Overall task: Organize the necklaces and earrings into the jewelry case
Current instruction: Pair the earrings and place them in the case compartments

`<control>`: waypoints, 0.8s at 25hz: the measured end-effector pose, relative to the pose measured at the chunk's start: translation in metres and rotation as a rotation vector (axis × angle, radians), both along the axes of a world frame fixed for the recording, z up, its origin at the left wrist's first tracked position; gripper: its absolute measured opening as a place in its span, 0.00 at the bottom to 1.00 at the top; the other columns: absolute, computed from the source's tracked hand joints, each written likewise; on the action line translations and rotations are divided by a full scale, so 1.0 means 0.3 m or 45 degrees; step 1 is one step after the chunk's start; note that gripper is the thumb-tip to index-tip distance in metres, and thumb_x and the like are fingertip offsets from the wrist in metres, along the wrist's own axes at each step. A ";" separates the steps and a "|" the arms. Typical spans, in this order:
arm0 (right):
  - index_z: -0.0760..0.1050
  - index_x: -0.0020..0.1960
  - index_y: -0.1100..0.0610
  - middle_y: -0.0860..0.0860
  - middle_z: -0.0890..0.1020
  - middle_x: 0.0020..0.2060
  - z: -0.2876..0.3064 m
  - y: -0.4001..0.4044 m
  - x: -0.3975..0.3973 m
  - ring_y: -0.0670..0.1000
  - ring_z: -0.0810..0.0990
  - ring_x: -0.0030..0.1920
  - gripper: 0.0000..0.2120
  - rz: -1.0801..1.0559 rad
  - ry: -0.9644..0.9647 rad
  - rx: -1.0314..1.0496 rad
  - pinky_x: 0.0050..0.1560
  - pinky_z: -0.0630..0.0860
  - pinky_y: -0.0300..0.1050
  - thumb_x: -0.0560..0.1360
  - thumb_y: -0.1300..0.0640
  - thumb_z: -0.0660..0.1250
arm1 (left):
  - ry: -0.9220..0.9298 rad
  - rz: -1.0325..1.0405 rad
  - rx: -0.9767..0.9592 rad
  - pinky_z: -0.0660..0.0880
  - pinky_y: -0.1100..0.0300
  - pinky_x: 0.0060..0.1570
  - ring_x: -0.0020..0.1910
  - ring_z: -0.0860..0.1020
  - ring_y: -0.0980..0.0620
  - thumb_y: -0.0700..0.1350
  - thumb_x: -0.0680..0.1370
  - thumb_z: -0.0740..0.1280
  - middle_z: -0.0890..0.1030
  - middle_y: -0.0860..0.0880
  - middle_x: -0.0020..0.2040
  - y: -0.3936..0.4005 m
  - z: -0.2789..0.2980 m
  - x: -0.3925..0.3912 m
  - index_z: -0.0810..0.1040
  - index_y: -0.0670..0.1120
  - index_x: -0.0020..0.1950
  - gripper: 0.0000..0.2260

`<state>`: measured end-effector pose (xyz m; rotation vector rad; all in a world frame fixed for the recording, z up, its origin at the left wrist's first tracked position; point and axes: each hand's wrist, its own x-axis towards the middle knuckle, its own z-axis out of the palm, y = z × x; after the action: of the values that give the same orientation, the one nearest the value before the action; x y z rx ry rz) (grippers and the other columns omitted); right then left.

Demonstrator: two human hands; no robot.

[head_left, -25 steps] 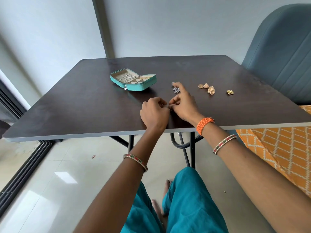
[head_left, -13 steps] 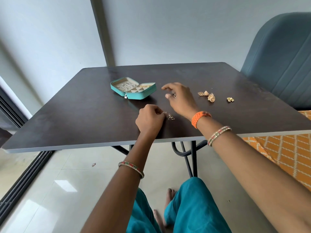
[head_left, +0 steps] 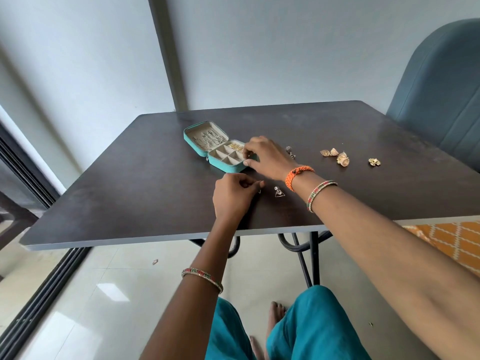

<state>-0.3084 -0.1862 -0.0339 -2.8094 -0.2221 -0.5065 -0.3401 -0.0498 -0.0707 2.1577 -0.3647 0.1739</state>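
One jewelry case [head_left: 207, 149]; gold earrings [head_left: 342, 159]: four; silver earrings [head_left: 280, 191]: two; two hands [head_left: 232, 198].

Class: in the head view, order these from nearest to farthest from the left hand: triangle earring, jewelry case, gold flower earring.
From the left hand:
1. Triangle earring, just to its right.
2. Jewelry case, beyond it, lid open.
3. Gold flower earring, far right on the table.

My left hand [head_left: 233, 196] sits low and near me, fingers curled, thumb and forefinger tips pinched together. My right hand [head_left: 265, 158] reaches further out, palm down, fingers bent, thumb tucked under. Both forearms extend forward; the right wrist angles leftward.
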 end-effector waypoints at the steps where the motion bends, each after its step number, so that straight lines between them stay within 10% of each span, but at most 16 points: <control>1: 0.77 0.45 0.57 0.52 0.79 0.45 -0.001 -0.001 -0.004 0.53 0.75 0.49 0.04 0.007 -0.004 -0.010 0.48 0.70 0.46 0.73 0.57 0.69 | -0.003 0.001 -0.003 0.67 0.62 0.34 0.40 0.78 0.55 0.54 0.70 0.73 0.84 0.53 0.39 0.001 0.000 -0.001 0.85 0.50 0.43 0.09; 16: 0.79 0.44 0.56 0.50 0.82 0.42 -0.016 0.026 -0.040 0.50 0.78 0.42 0.05 0.016 -0.100 0.254 0.45 0.75 0.45 0.73 0.54 0.69 | -0.014 -0.059 -0.021 0.74 0.59 0.40 0.43 0.81 0.53 0.51 0.71 0.73 0.85 0.51 0.41 0.009 -0.001 0.001 0.85 0.49 0.44 0.07; 20: 0.82 0.43 0.58 0.50 0.84 0.39 -0.001 -0.056 -0.104 0.45 0.77 0.38 0.06 -0.151 -0.280 0.583 0.39 0.70 0.31 0.74 0.59 0.67 | 0.044 -0.065 -0.067 0.76 0.60 0.44 0.42 0.81 0.56 0.51 0.71 0.73 0.85 0.53 0.39 0.020 -0.005 -0.002 0.85 0.51 0.44 0.05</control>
<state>-0.3397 -0.2030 -0.0343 -2.3291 0.0191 -0.7835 -0.3406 -0.0437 -0.0722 2.0950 -0.3908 0.1163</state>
